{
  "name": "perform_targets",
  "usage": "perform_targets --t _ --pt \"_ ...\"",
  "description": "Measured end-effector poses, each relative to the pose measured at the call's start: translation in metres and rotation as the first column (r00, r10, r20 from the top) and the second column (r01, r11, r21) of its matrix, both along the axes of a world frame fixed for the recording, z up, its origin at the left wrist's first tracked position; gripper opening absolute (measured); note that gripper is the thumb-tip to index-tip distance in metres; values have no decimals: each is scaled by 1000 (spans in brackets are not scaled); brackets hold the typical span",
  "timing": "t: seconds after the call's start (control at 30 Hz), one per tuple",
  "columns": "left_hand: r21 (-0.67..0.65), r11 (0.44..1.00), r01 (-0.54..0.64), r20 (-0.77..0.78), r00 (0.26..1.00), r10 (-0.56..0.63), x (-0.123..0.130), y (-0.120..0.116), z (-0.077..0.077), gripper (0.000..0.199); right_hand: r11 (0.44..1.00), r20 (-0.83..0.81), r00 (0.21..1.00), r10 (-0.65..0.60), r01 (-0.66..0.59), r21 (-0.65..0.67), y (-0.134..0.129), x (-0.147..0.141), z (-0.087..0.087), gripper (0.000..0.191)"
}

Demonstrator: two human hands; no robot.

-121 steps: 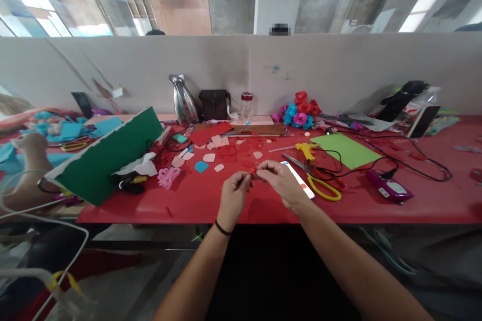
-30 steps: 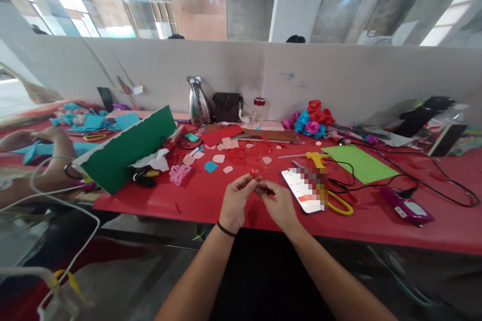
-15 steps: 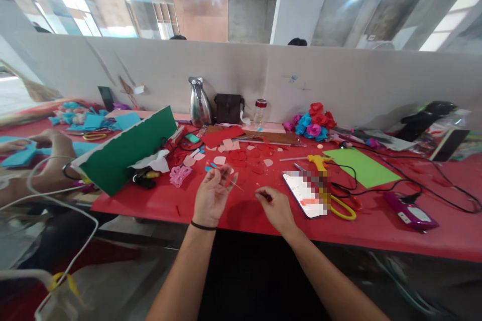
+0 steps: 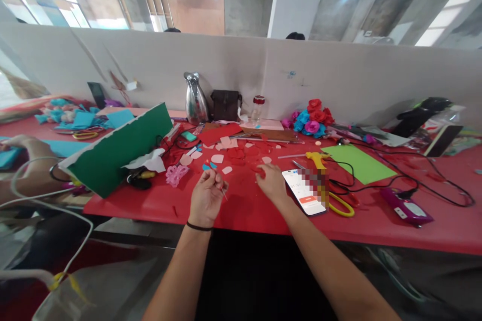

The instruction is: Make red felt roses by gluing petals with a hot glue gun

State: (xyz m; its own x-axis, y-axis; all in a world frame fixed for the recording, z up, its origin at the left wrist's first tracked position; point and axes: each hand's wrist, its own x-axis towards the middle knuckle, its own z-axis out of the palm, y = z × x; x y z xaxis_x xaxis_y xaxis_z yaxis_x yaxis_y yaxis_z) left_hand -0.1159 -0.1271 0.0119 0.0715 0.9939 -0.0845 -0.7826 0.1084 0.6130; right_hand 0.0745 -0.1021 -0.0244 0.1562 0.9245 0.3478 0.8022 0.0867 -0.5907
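Observation:
My left hand (image 4: 206, 195) is closed in a pinch on a thin stick (image 4: 225, 193) above the front part of the red table (image 4: 241, 218). My right hand (image 4: 270, 181) reaches over the red paper pieces (image 4: 238, 154), its fingertips at a piece of red paper; whether it grips that piece is too small to tell. Pink paper pieces (image 4: 227, 170) and small blue ones lie just beyond my left hand. A phone (image 4: 301, 185), partly blurred out, lies right of my right hand.
Left stand a green board (image 4: 116, 153) and pink beaded item (image 4: 176, 175); a person's arm (image 4: 30, 160) is beyond. Right are a yellow glue gun (image 4: 316, 159), yellow-handled scissors (image 4: 341, 205), green paper (image 4: 361, 164) and cables. Behind: steel jug (image 4: 196, 99), glass jar (image 4: 258, 108), paper flowers (image 4: 312, 123).
My right hand has moved forward to the red paper pieces. My left hand has turned and drawn its fingers together, and the stick now points more steeply down. The view has shifted slightly.

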Motion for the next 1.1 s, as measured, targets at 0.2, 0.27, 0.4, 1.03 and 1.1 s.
perform_targets --t 0.2,0.27,0.4,1.03,1.1 --pt "157 981 -111 -130 983 132 17 21 -2 27 1000 -24 1000 -9 10 7 29 -2 -7 13" --pt "152 986 -62 -129 988 82 24 31 -5 28 1000 -84 996 -16 18 19 30 -3 -10 15" --pt "46 999 -1 -163 987 9 42 50 -15 28 997 -259 964 56 -41 63 29 -3 -13 22" --pt "63 998 -27 -388 920 49 66 70 -47 24 979 -746 639 186 -188 83 33 0 -22 27" --pt "57 997 -49 -387 920 67 66 70 -47 24 980 -766 617 179 -177 87 34 1 -22 28"
